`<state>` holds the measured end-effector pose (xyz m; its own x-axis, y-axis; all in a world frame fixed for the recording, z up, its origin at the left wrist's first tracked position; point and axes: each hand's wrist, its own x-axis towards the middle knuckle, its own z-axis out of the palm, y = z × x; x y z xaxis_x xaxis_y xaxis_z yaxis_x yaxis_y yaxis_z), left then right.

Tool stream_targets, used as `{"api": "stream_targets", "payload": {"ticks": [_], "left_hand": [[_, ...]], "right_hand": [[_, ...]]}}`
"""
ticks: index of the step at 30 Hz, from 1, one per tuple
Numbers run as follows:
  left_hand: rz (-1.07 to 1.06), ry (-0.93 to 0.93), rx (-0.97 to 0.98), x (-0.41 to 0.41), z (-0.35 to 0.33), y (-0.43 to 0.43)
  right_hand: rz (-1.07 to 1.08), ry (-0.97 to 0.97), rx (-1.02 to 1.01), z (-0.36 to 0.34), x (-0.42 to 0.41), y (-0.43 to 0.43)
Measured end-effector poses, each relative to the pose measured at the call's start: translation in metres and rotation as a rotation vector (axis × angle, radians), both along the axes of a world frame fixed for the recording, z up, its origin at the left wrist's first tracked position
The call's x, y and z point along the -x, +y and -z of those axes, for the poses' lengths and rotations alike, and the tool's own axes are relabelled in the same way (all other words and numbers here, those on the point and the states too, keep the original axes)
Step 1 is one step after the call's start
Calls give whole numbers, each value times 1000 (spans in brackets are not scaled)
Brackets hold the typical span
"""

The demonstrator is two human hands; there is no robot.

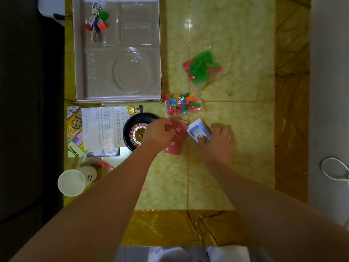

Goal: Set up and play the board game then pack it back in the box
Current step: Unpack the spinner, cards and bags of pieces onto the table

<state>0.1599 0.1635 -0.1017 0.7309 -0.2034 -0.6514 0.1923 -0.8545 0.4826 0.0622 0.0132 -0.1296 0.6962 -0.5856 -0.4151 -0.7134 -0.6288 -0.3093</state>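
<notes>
My left hand (pixel 159 132) grips a stack of red cards (pixel 176 138) just above the table. Beside it, my right hand (pixel 220 138) holds a stack of white-and-blue cards (pixel 197 130) lying on the table. A black roulette wheel (pixel 135 129) sits to the left, partly hidden by my left hand. A bag of mixed coloured pieces (pixel 180 104) and a bag of green and red pieces (pixel 202 68) lie further away. The open box (pixel 160 53) with a clear plastic insert stands at the far left, with pawn pieces (pixel 98 21) inside.
A folded game board (pixel 72 129) with a white instruction sheet (pixel 102 125) on it lies under the wheel. A paper cup (pixel 72 181) lies on its side at the near left. A white cable (pixel 334 168) is on the floor to the right.
</notes>
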Motion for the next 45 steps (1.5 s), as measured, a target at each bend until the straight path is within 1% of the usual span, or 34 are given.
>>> {"api": "stream_targets", "payload": {"ticks": [2, 4, 7, 9, 10, 11, 12, 14, 16, 17, 18, 20, 22, 23, 26, 27, 30, 33, 36, 39, 41, 45], "left_hand": [[-17, -14, 49, -6, -2, 4], [-60, -54, 112, -16, -6, 8], [-163, -176, 177, -41, -16, 13], [-213, -284, 176, -65, -19, 19], [-210, -344, 159, -79, -18, 23], [-194, -394, 136, -92, -15, 27], [-177, -427, 98, -107, -10, 33], [-160, -422, 5, -134, 1, 43], [-191, -360, -62, -152, 10, 51], [-209, -342, -78, -160, 13, 54], [-226, -346, -86, -169, 14, 58], [-252, -407, -84, -186, 15, 64], [-287, -496, -76, -208, 17, 71], [-303, -545, -76, -218, 17, 73], [-307, -687, -128, -251, 20, 81], [-294, -696, -169, -263, 23, 82], [-210, -628, -280, -288, 32, 83], [-86, -550, -327, -305, 36, 78], [-64, -458, -343, -315, 35, 69], [-49, -423, -347, -324, 36, 66], [-42, -430, -322, -327, 38, 68], [-148, -472, -209, -321, 38, 65]], "right_hand": [[4, -61, 25, -5, -7, -4], [-60, -179, 25, -13, -26, -7], [-222, -352, 18, -23, -84, -4], [-290, -440, 1, -24, -135, 3], [-310, -455, -39, -23, -162, 7], [-329, -428, -94, -21, -185, 11], [-356, -352, -143, -18, -209, 15], [-395, -133, -172, -6, -248, 22], [-312, 7, -177, 5, -274, 26], [-237, 34, -185, 10, -284, 27], [-162, 34, -188, 14, -294, 28], [-64, -78, -163, 23, -305, 26], [-64, -197, -127, 29, -314, 20], [-51, -222, -137, 31, -315, 15], [-32, -188, -130, 41, -324, 9], [-36, -162, -118, 42, -329, 8], [-50, -117, -132, 42, -330, 9], [-54, -71, -136, 40, -333, 8], [-24, -51, -130, 38, -334, 9], [-41, -37, -116, 37, -336, 8], [-49, -31, -105, 38, -337, 7], [-15, -52, -143, 40, -336, 7]]}}
